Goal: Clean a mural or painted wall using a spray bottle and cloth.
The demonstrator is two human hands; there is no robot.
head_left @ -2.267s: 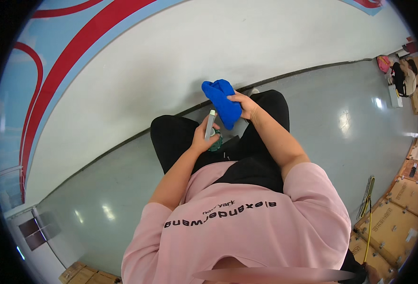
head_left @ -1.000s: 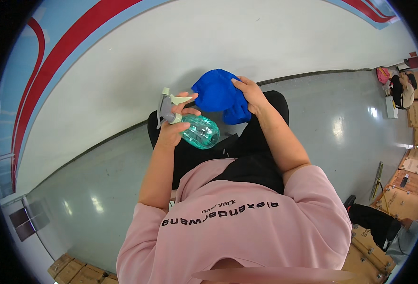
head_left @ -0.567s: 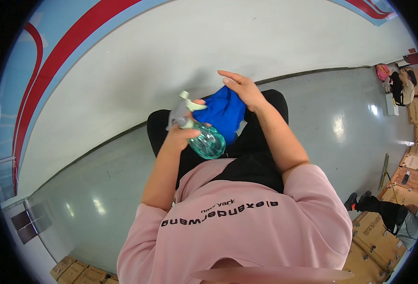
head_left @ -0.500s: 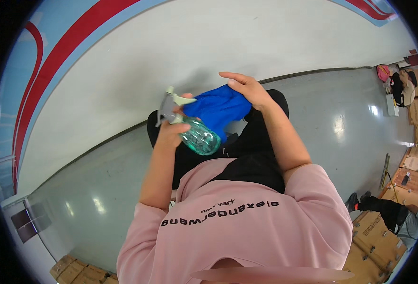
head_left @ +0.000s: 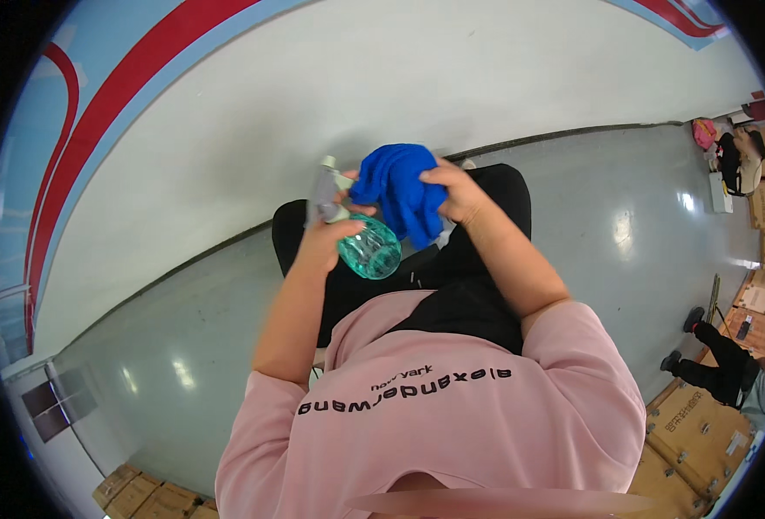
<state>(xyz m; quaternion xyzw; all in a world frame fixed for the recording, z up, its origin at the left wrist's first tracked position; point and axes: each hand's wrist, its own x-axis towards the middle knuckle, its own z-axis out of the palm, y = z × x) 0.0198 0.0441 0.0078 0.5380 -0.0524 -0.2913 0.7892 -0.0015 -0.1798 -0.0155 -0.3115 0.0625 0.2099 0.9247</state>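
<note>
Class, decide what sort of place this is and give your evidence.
Probably a storage or workshop hall: wooden crates line the picture's right side, and a broad, shiny grey floor meets a large white wall.

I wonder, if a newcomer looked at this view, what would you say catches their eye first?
Most likely the bright blue cloth near the middle, gripped by the right hand. Just to its left, the clear green spray bottle stands out in the left hand. After these, the eye may go to the pink shirt at lower centre and the red curved band at upper left.
</note>
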